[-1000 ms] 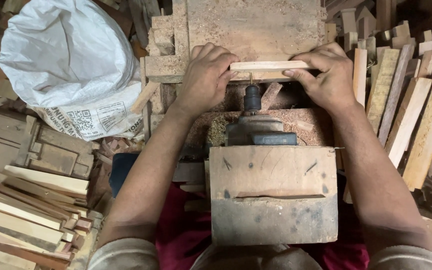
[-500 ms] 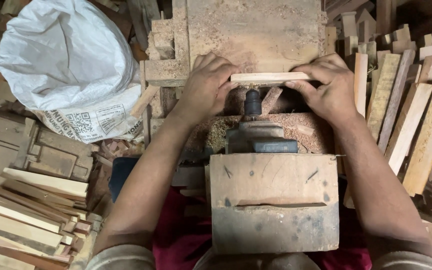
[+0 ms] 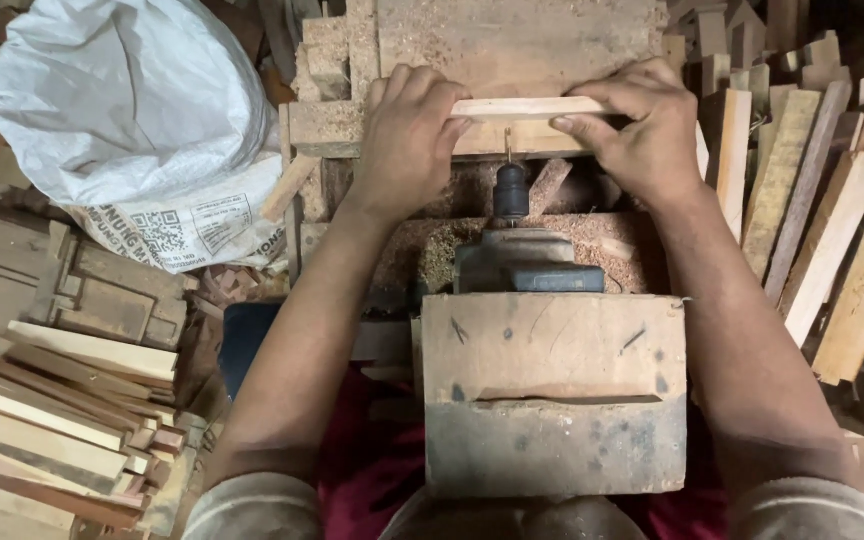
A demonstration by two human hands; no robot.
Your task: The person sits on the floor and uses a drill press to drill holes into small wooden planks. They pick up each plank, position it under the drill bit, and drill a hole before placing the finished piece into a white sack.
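Observation:
My left hand (image 3: 407, 140) and my right hand (image 3: 642, 130) hold the two ends of a pale wooden strip (image 3: 522, 107), flat and crosswise. Below its middle a thin drill bit on a dark chuck (image 3: 510, 190) points toward the strip; the bit's tip is near the strip's near edge, and I cannot tell if it touches. The chuck belongs to a dark drill body (image 3: 527, 265) fixed in a wooden block housing (image 3: 552, 400) above my lap. Sawdust covers the wooden bench (image 3: 512, 40) behind the strip.
A bulging white woven sack (image 3: 132, 120) sits at the upper left. Stacked pale wooden strips (image 3: 42, 420) lie at the lower left. More wooden slats (image 3: 822, 220) lean in a row at the right. Small wood blocks (image 3: 327, 60) sit left of the bench.
Both hands have shifted the wooden strip slightly away from me, off the drill chuck, so the thin bit now shows between chuck and strip.

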